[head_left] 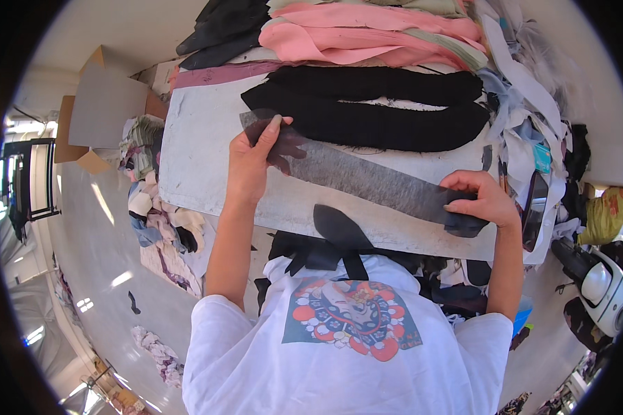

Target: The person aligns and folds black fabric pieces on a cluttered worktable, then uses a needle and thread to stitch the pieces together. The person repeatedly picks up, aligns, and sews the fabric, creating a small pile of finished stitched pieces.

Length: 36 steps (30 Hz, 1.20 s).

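A sheer dark-grey strip of fabric [367, 177], like interfacing, stretches slantwise between my hands over the white table [197, 155]. At its upper left end, my left hand [256, 149] pinches it between thumb and fingers; the fingers show through the thin cloth. My right hand [483, 200] grips the lower right end, its fingers curled round a darker, folded part. Just beyond the strip lie black fabric pieces [401, 124] with frayed edges, a narrow gap between them.
Pink fabric pieces [367, 31] and black cloth [225, 31] are piled along the table's far side. Pale scraps [526, 90] and a dark phone-like object [535, 207] crowd the right edge. More scraps [163, 228] and a cardboard box [107, 104] stand left. Black pieces [342, 232] lie at the near edge.
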Each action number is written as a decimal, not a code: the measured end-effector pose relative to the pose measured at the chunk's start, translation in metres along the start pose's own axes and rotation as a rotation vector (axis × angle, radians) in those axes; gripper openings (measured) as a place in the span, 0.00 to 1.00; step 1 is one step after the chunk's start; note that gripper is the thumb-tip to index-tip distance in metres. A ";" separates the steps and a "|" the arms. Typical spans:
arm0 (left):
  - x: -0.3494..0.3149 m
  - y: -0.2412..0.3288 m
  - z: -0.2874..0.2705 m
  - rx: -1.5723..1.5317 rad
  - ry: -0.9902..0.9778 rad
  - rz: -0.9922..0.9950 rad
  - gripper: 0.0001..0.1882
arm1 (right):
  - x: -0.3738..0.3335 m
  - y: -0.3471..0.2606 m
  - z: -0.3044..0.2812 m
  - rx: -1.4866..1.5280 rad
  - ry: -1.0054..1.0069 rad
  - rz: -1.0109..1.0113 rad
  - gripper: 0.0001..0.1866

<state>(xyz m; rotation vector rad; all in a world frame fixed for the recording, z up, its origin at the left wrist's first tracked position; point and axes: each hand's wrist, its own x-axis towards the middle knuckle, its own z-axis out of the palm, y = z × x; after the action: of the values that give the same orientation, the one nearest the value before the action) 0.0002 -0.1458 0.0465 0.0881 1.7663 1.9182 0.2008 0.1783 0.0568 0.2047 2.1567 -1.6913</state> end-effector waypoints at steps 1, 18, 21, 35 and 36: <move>0.000 0.003 -0.002 -0.002 -0.012 0.031 0.16 | 0.000 0.006 0.003 -0.072 -0.010 -0.025 0.15; -0.021 0.028 -0.099 0.313 0.172 0.192 0.15 | -0.062 0.008 -0.001 -1.039 0.460 0.330 0.17; -0.042 0.047 -0.080 0.315 0.077 0.248 0.14 | -0.036 -0.036 0.019 -1.022 0.665 -0.111 0.29; -0.026 0.059 -0.064 0.097 0.108 0.216 0.12 | 0.056 -0.021 0.069 0.176 -0.070 -0.075 0.07; -0.017 0.045 -0.064 0.106 0.109 0.203 0.12 | 0.043 -0.026 0.056 0.234 -0.012 0.000 0.06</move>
<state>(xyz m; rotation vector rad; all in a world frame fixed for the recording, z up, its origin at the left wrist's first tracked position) -0.0249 -0.2111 0.0853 0.2124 1.9977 2.0022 0.1644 0.1129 0.0523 0.2586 1.9467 -1.9382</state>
